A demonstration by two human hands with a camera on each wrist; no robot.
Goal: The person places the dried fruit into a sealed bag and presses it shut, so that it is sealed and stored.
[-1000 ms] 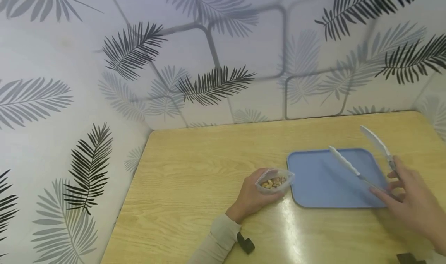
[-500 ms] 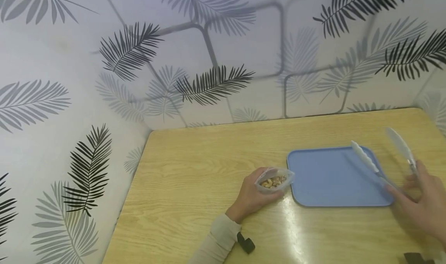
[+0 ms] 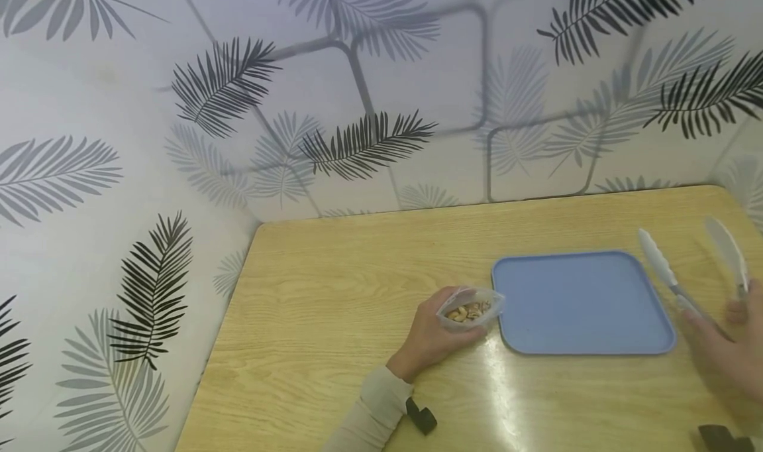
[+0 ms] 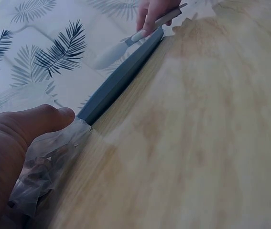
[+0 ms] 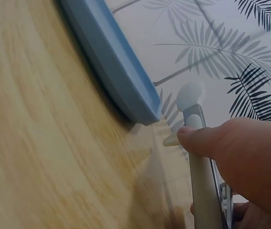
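Observation:
My left hand (image 3: 434, 336) holds a small clear plastic bag (image 3: 493, 311) upright on the table, its mouth spread apart. Cashew nuts (image 3: 467, 311) show inside. In the left wrist view the thumb lies along the bag's rim. At the right edge of the head view, my right hand (image 3: 736, 359) grips a pair of tongs (image 3: 658, 258) with pale tips, its two arms spread wide and nothing between them. The right wrist view shows the thumb on one arm of the tongs (image 5: 203, 186). Part of this hand is cut off in the head view.
A blue tray (image 3: 584, 306) lies on the wooden table (image 3: 346, 280) between the hands, its left edge beside the bag. Nothing lies on the tray. A wall (image 3: 429, 94) with leaf patterns stands along the table's back edge.
My right hand has moved to the right with the tongs, from over the tray to beyond its right edge. The left hand and the bag have stayed in place.

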